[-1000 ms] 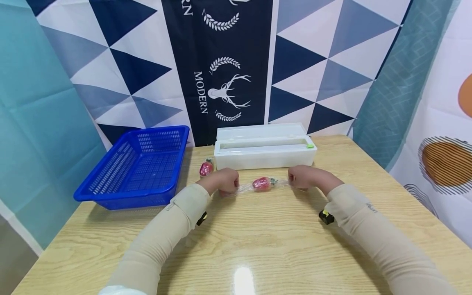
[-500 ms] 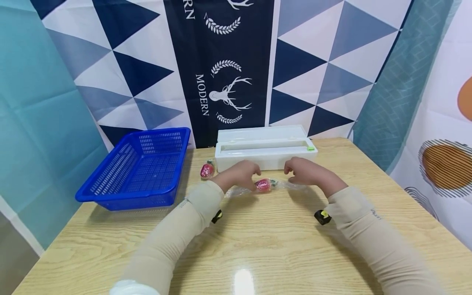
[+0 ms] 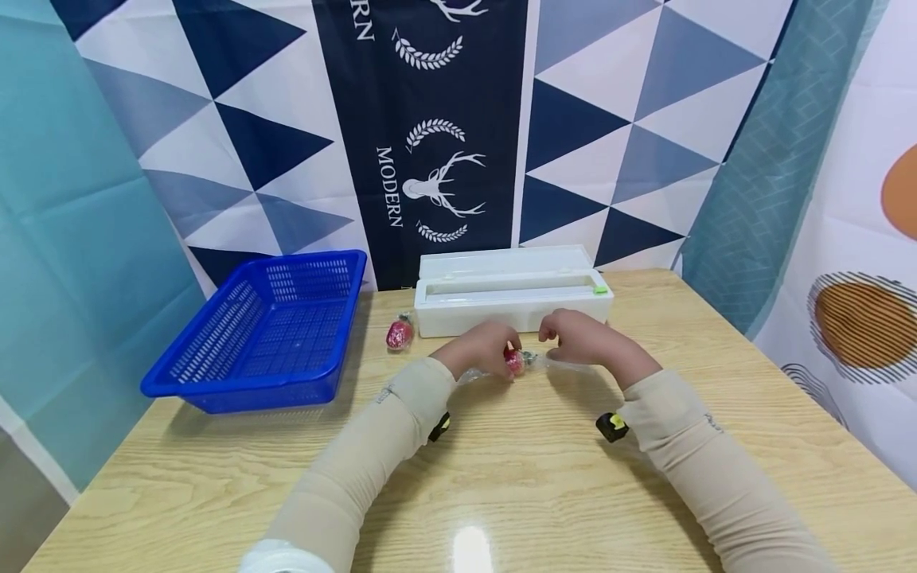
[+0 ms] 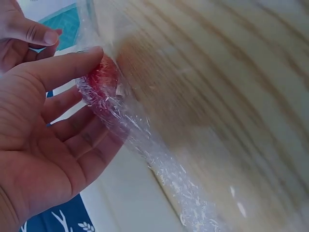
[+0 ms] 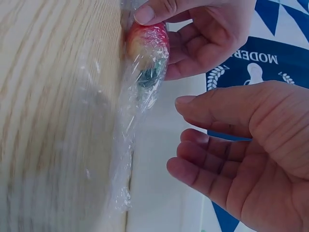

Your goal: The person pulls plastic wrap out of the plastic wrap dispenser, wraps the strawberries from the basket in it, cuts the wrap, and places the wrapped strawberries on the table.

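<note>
A red strawberry-like fruit (image 3: 514, 363) with a green top lies wrapped in clear cling film (image 5: 123, 150), whose loose ends trail out on both sides. My left hand (image 3: 481, 348) holds it, the thumb on one side and the fingers on the other. Close by, my right hand (image 3: 579, 334) hangs over the film with fingers loosely bent and nothing between them. In the right wrist view, a gap separates the right hand (image 5: 241, 140) from the film. A second wrapped red fruit (image 3: 399, 334) rests farther left.
Behind the hands stands a long white box (image 3: 453, 323), its lid raised, with a green tab at its right end. At the left is a blue plastic basket (image 3: 247, 383). All of this sits on a wooden table (image 3: 530, 477), backed by a patterned cloth.
My left hand has let go of the film's left end, moved right and taken hold of the fruit. My right hand has released the right end and come slightly inward.
</note>
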The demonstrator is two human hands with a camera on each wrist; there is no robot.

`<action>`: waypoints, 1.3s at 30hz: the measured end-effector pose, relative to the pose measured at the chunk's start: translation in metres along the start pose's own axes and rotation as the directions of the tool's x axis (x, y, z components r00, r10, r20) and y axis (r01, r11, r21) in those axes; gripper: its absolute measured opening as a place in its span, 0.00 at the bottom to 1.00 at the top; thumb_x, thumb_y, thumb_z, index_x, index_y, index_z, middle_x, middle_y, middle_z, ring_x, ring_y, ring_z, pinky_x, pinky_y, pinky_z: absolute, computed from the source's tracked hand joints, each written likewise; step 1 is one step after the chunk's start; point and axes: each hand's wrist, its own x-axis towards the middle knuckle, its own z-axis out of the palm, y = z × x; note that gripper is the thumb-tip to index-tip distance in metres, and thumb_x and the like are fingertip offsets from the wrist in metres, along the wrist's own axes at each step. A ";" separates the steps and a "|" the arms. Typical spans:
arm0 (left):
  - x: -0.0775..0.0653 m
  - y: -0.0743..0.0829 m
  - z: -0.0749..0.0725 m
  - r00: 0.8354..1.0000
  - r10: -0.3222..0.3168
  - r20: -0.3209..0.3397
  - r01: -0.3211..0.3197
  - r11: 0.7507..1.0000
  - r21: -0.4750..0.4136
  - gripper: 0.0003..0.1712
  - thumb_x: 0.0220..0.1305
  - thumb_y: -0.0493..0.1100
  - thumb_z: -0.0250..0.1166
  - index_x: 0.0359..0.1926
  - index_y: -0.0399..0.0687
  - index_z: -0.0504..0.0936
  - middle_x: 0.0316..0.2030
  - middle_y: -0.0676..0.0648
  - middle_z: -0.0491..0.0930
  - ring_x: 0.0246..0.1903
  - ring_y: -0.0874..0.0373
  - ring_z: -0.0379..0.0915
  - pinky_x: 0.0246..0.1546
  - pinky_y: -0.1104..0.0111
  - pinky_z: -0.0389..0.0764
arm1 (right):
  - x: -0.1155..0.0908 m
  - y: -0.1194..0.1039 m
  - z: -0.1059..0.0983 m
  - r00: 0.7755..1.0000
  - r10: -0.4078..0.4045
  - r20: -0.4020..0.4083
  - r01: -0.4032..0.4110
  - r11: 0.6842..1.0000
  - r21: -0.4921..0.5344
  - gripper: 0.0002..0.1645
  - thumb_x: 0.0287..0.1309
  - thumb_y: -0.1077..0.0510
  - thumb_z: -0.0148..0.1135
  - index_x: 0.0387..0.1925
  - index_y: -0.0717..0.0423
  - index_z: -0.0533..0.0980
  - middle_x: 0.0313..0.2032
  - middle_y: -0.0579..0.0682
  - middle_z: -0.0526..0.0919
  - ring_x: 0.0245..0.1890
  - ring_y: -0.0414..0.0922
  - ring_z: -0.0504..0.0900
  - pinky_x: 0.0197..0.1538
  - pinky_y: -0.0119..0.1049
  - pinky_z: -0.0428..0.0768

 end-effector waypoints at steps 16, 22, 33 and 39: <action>-0.043 0.016 -0.037 0.950 0.028 -0.310 0.037 0.979 0.201 0.24 0.52 0.44 0.73 0.52 0.50 0.82 0.38 0.53 0.79 0.36 0.60 0.73 0.37 0.67 0.78 | -0.011 -0.039 -0.013 0.912 -0.150 -0.381 0.122 0.988 -0.097 0.18 0.50 0.65 0.71 0.44 0.66 0.78 0.37 0.56 0.78 0.35 0.50 0.76 0.40 0.45 0.78; -0.055 0.022 -0.045 0.888 -0.022 -0.458 0.073 0.993 0.094 0.27 0.52 0.49 0.74 0.54 0.50 0.80 0.45 0.51 0.80 0.41 0.60 0.74 0.44 0.68 0.79 | -0.011 -0.043 -0.017 0.772 -0.319 -0.550 0.162 0.935 -0.315 0.26 0.41 0.67 0.76 0.45 0.68 0.76 0.42 0.60 0.77 0.41 0.56 0.75 0.44 0.48 0.79; -0.061 0.029 -0.040 0.846 -0.046 -0.531 0.044 0.999 -0.017 0.29 0.53 0.49 0.74 0.56 0.48 0.79 0.48 0.49 0.80 0.44 0.59 0.75 0.46 0.70 0.79 | -0.006 -0.038 -0.012 0.688 -0.329 -0.647 0.126 0.932 -0.340 0.18 0.43 0.68 0.74 0.39 0.70 0.80 0.35 0.60 0.79 0.32 0.54 0.80 0.37 0.46 0.82; -0.062 0.028 -0.041 0.815 -0.034 -0.578 0.008 0.999 -0.049 0.29 0.54 0.48 0.74 0.57 0.47 0.78 0.49 0.49 0.80 0.44 0.59 0.75 0.46 0.72 0.79 | -0.004 -0.038 -0.014 0.728 -0.174 -0.664 0.137 0.985 -0.108 0.13 0.52 0.68 0.68 0.42 0.69 0.82 0.37 0.60 0.81 0.30 0.51 0.84 0.35 0.44 0.84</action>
